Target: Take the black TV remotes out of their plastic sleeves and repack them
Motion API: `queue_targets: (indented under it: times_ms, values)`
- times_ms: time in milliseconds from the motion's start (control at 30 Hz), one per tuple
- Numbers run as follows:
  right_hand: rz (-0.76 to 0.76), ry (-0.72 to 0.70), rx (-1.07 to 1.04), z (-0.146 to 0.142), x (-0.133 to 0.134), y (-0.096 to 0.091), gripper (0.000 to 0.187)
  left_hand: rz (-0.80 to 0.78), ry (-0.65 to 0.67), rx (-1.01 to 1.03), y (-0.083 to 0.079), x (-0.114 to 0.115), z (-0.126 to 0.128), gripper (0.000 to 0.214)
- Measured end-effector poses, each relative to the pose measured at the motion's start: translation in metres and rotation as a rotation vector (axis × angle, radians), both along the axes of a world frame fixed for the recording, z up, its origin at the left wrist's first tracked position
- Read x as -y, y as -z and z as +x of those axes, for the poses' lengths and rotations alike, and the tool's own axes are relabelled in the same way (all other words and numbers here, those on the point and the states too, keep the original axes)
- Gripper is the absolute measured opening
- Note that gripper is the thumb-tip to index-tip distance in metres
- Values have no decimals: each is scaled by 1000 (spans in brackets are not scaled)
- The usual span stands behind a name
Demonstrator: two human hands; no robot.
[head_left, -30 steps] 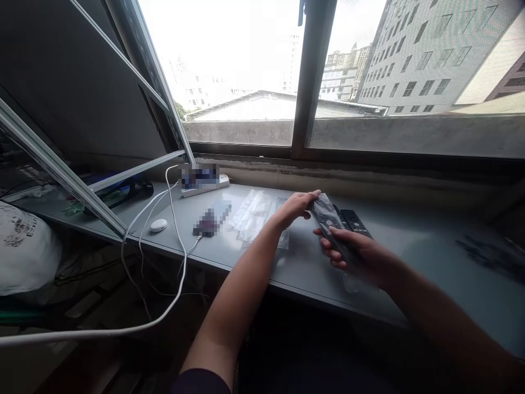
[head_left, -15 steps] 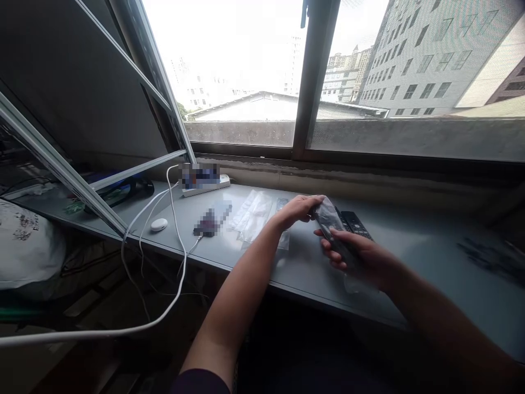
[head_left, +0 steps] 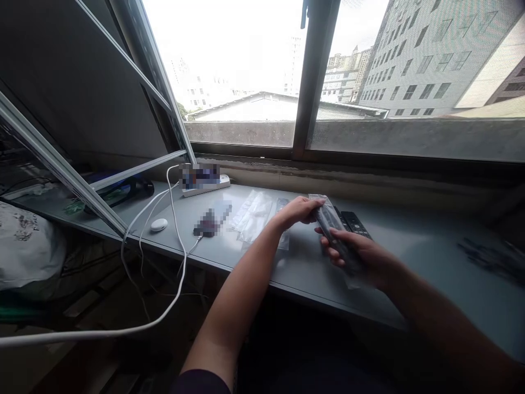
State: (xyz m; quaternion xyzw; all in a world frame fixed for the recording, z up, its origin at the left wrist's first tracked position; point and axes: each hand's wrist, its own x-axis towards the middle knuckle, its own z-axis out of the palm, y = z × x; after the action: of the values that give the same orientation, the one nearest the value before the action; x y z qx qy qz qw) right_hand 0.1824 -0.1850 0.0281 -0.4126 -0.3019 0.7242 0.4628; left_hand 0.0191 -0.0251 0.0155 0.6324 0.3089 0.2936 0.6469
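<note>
My right hand (head_left: 363,256) grips a black remote control (head_left: 331,224) that sits inside a clear plastic bag, holding it just above the grey ledge (head_left: 430,279). My left hand (head_left: 298,211) pinches the far end of that bag, fingers closed on the plastic. Two more black remotes (head_left: 355,223) lie on the ledge just behind the one I hold.
Several clear plastic bags (head_left: 254,209) lie left of my hands. Further left are a blurred small device (head_left: 211,219), a white oval object (head_left: 158,224), a white power strip (head_left: 203,182) and trailing white cables (head_left: 174,230). A window frame (head_left: 305,82) stands behind.
My left hand's fingers have curled from stretched out over the remote's tip to a pinch on the bag's far end. The right hand has stayed in place.
</note>
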Motion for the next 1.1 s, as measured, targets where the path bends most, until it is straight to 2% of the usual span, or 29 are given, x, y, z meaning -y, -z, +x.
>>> queue_targets:
  times_ms: [200, 333, 433, 600, 767, 967, 1100]
  values:
    - [36, 22, 25, 0, 0, 1, 18, 117, -93, -16, 0, -5, -4, 66]
    - [59, 17, -4, 1, 0, 3, 16, 18, 6, -116, -2, 0, -6, 72]
    - [52, 11, -5, 1, 1, 2, 16, -29, 41, -79, -1, 1, -5, 70]
    - [24, 5, -2, -2, 2, -1, 18, 12, -24, -33, 3, -6, -3, 64]
    - [13, 10, -20, -1, 1, 1, 24, 102, -94, -33, 3, -9, -2, 67]
    - [28, 13, -32, 0, 0, 3, 25, 66, -6, -102, 2, -3, -3, 71]
    - [10, 20, -32, -2, 1, 0, 25, 41, -11, -65, 0, 0, -3, 69]
